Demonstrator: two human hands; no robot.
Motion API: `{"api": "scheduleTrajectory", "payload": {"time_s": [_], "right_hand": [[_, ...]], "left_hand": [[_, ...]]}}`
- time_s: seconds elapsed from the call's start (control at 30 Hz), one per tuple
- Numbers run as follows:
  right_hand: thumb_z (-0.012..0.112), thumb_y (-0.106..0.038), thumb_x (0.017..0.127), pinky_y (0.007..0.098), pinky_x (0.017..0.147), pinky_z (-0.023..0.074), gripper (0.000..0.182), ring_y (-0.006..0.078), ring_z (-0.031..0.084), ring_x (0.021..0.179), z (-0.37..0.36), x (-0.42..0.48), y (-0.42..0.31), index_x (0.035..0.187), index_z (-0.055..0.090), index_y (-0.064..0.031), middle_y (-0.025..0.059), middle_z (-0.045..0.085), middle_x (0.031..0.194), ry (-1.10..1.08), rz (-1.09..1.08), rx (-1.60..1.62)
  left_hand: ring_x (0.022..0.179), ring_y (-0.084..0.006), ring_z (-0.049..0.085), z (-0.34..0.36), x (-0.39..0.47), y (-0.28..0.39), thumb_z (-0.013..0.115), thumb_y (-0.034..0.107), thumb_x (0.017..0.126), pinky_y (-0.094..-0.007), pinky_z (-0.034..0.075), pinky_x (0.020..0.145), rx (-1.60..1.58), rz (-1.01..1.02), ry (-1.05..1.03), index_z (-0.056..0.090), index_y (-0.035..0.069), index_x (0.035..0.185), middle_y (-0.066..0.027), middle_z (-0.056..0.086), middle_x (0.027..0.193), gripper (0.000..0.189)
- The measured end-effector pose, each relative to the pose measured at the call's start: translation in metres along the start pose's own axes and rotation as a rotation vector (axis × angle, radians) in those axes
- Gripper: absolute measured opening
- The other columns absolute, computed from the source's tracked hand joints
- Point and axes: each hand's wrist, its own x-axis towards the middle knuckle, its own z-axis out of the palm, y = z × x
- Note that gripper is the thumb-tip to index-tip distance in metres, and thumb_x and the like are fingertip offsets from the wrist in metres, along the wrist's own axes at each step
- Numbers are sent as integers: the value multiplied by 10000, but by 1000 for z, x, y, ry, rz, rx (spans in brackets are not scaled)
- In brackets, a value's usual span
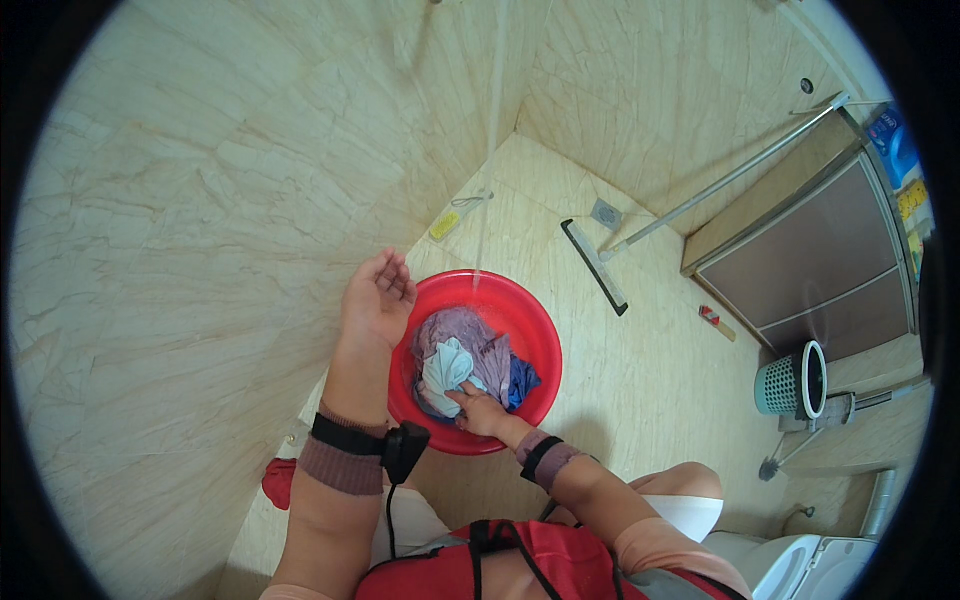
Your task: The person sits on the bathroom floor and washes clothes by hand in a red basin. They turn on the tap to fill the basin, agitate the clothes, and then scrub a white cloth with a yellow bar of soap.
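A round red plastic basin (541,322) stands on the tiled floor in front of me. In it lie wet clothes: a mauve garment (457,326), a bunched light-blue cloth (448,367) and a dark-blue piece (523,381). My right hand (481,412) reaches in over the near rim, its fingers gripping the light-blue cloth. Raised at the basin's left side, my left hand (381,300) holds nothing, palm turned up and fingers loosely curled. A thin stream of water (491,142) falls into the far part of the basin.
A floor squeegee (596,266) leans against a cabinet (817,255) at right, near a floor drain (606,214). A yellow brush (445,225) lies by the left wall. Rightward are a small brush (716,322), a green basket (778,386) and a toilet (817,570). Red cloth (280,484) lies left.
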Motion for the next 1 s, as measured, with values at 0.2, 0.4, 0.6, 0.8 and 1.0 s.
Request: {"api": "scheduleTrajectory", "payload": {"time_s": [0.2,0.4,0.6,0.8,1.0], "right_hand": [[708,-133,733,407,885,482,592,367,561,1064,5,5,10,1290,521,-69,180,509,1157,99,-39,80],[723,-155,744,407,884,484,500,349,597,1015,-25,26,43,1201,578,-13,227,583,1100,479,68,201],[757,-311,716,396,948,460,675,391,560,1110,-70,20,63,1292,528,-46,256,548,1218,475,432,153],[807,-430,655,611,1049,295,1071,508,236,1355,-76,10,5,1509,182,-267,223,100,1554,23,383,-18],[831,-354,650,741,1026,139,1169,530,-18,1397,-64,8,-19,1517,48,-315,105,-68,1589,-249,458,-282]], "left_hand": [[784,-140,572,-4,1,2,573,156,886,-315,469,727,-2,0,10,605,78,1002,-15,615,886,143],[776,-141,573,-4,-1,3,568,150,890,-314,470,725,-6,4,23,602,80,994,-14,615,882,129],[778,-144,572,-2,1,2,569,151,889,-311,472,728,3,8,2,601,80,988,-16,613,880,126],[782,-146,572,-3,1,2,573,152,885,-310,472,731,3,7,16,602,74,996,-19,613,886,139],[788,-145,575,2,1,1,573,147,886,-311,475,731,6,-8,15,604,70,1003,-22,616,896,144]]}}
